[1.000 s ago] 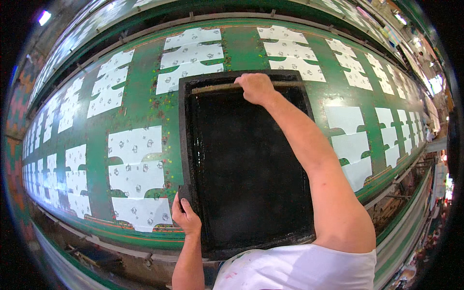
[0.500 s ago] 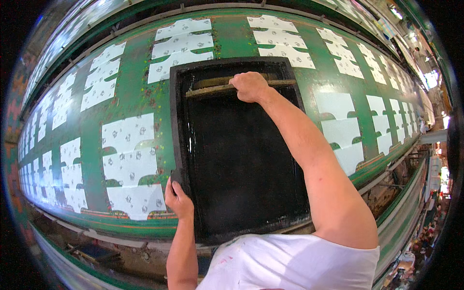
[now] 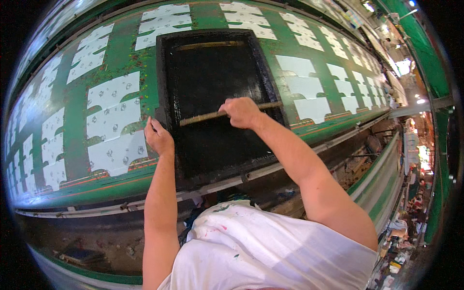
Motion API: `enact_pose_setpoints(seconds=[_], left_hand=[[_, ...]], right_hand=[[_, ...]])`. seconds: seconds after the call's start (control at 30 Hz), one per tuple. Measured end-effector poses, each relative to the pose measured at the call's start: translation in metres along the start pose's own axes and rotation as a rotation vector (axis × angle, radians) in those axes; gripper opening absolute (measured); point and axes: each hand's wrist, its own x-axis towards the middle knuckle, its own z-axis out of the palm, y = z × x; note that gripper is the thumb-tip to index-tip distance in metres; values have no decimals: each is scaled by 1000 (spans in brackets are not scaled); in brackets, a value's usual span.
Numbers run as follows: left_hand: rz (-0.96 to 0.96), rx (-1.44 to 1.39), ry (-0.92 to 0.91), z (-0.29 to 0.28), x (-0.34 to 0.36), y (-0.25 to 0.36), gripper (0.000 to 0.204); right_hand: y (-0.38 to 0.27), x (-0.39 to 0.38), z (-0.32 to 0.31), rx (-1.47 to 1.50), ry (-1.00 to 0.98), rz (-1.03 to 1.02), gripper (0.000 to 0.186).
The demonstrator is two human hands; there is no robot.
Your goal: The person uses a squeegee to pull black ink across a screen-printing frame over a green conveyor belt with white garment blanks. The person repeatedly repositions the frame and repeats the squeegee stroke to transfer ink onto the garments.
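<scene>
A black rectangular screen frame (image 3: 212,77), dark with wet ink inside, lies on a long green table (image 3: 261,67). My right hand (image 3: 240,112) grips a wooden squeegee bar (image 3: 193,120) that lies slantwise across the middle of the screen. A second wooden bar (image 3: 208,45) rests along the far end inside the frame. My left hand (image 3: 159,136) holds the frame's left edge, thumb and fingers curled on it. Beside the frame, white cut fabric pieces lie in rows: those on the left (image 3: 116,145) carry small grey motifs, those on the right (image 3: 296,70) look plain.
A metal rail (image 3: 63,212) runs along the near table edge, with a darker gap below. More long tables run beyond the far side and behind me. At the right end are posts, green sheeting (image 3: 432,58) and cluttered items (image 3: 398,232).
My right hand and squeegee have come from the screen's far end down to its middle, toward me. My left hand still holds the frame. The whole view has shifted, showing more of my torso.
</scene>
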Motion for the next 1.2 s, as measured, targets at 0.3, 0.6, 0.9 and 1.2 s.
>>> enact_pose_setpoints(seconds=[0.3, 0.6, 0.9, 1.2], left_hand=[[-35, 218, -101, -8, -7, 26, 64], [-73, 336, -213, -9, 3, 19, 51], [-148, 407, -230, -10, 11, 17, 56], [-41, 196, -250, -5, 23, -24, 56]], right_hand=[[-83, -132, 30, 27, 121, -15, 34], [-100, -184, 66, 104, 288, -128, 70], [-38, -232, 68, 531, 342, -297, 49], [90, -256, 72, 430, 676, 366, 56]])
